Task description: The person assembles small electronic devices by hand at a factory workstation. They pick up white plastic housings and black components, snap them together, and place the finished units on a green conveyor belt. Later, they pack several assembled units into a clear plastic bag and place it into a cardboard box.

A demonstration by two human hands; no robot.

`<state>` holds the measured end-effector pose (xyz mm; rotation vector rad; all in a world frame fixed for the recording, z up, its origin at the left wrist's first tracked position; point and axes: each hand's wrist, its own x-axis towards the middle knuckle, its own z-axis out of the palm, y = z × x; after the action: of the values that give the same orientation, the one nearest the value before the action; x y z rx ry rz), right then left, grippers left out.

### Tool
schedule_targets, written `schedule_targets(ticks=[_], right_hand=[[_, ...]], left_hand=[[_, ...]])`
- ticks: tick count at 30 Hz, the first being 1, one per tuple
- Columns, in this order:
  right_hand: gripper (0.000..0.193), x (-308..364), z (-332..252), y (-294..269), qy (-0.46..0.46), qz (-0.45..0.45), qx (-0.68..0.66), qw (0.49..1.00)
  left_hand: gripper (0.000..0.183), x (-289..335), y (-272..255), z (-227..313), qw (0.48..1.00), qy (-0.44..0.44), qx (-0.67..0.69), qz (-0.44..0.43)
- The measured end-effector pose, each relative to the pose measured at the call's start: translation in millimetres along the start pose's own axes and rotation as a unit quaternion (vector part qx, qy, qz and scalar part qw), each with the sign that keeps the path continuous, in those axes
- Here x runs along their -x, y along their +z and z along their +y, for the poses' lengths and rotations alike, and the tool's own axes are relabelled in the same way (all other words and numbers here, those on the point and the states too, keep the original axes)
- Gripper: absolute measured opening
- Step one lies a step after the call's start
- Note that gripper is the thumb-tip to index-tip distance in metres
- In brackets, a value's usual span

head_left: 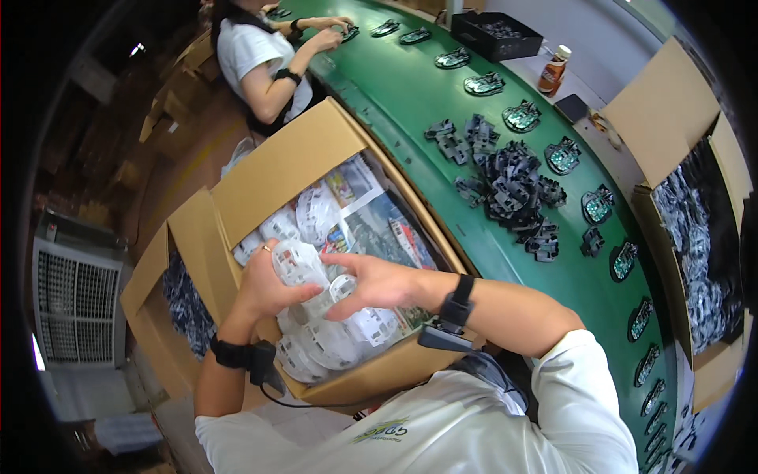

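A white plastic shell (297, 261) with cut-outs is gripped in my left hand (262, 286), the thumb across its near side and the fingers behind. To its right, my right hand (377, 286) has its fingers stretched out and apart, its fingertips close by the shell; whether they touch it I cannot tell. Both hands are over an open cardboard box (284, 183). In the box lie several more white shells (332, 345), some stacked together, beside printed colour sheets (392, 229).
A green conveyor (410, 126) curves along my right, bearing a heap of dark plastic parts (509, 180) and a line of circuit-board assemblies (562, 156). Beyond it are a black bin (496, 35), a bottle (554, 71) and another box (667, 95). A co-worker (264, 67) handles an assembly at the far left.
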<state>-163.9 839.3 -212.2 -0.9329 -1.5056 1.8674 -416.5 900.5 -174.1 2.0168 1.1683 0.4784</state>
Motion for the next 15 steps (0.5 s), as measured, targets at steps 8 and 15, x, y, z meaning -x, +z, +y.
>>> schedule_targets(ticks=[8,15], right_hand=[[0.061,26.6,-95.2,-199.2,-0.157,0.442,-0.126,0.874],[0.095,-11.4,-60.9,-312.5,0.005,0.588,-0.003,0.809]], left_hand=[[0.053,-250.4,26.3,103.6,0.859,-0.021,0.508,0.057],[0.094,-374.5,126.1,91.9,0.775,-0.114,0.608,0.132]])
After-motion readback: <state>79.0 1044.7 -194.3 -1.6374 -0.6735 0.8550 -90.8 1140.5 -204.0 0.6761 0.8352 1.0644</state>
